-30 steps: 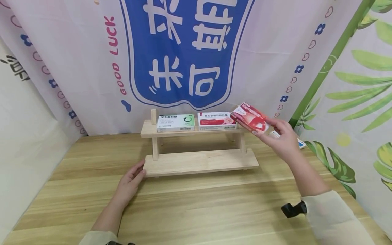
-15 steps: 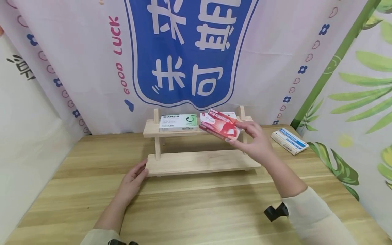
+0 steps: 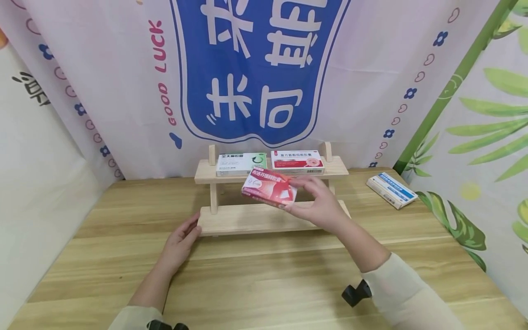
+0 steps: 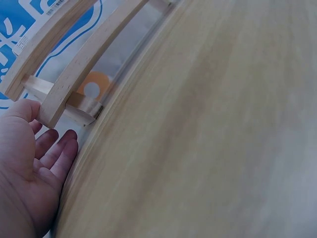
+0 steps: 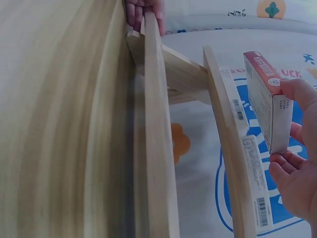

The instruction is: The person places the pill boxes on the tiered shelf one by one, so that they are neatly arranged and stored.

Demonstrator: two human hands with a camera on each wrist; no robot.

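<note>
My right hand holds a red and white medicine box, thumb and fingers at its right end. In the head view the box is tilted, in front of the upper shelf and above the lower one; the right wrist view shows it apart from the wood. A two-tier wooden display stand stands on the table. At the lower shelf's left end is my left hand, thumb and fingers about the plank in the wrist views. On the upper shelf lie a green and white medicine box and another red and white box.
A blue and white medicine box lies on the wooden table, right of the stand. Behind the stand hangs a printed cloth, with a leaf-patterned cloth along the right side.
My right hand has carried the red and white box leftward and down from the upper shelf's right end, uncovering the box behind it. The left hand stays at the lower shelf's end.
</note>
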